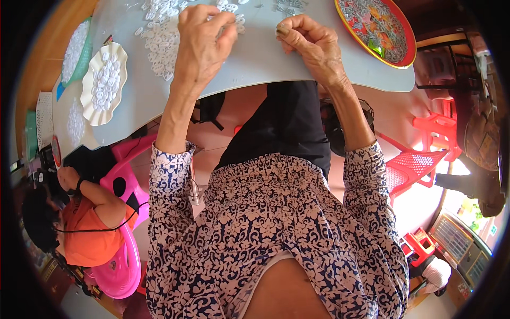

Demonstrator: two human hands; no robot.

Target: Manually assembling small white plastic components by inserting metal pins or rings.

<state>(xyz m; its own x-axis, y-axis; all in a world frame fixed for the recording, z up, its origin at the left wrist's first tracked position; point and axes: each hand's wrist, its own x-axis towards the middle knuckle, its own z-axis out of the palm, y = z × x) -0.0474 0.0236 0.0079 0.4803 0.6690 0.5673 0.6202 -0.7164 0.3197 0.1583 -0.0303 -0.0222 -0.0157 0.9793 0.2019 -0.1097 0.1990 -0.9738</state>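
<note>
My left hand is over a spread of small white oval plastic pieces on the grey table. Its fingers are bent, with a gap between thumb and forefinger, and nothing shows in them. To its right, my right hand is above the table near its front edge, thumb and forefinger pinched together. What the pinch holds, if anything, is too small to make out. Beyond it lies a loose group of small grey metal pieces. A round red tray with a yellow rim holds many more such metal pieces to the right.
On the left, a cream wavy-edged dish holds white pieces, beside a green basket of clear-white bits. A person in orange sits on a pink chair at left. Red plastic stools stand at right.
</note>
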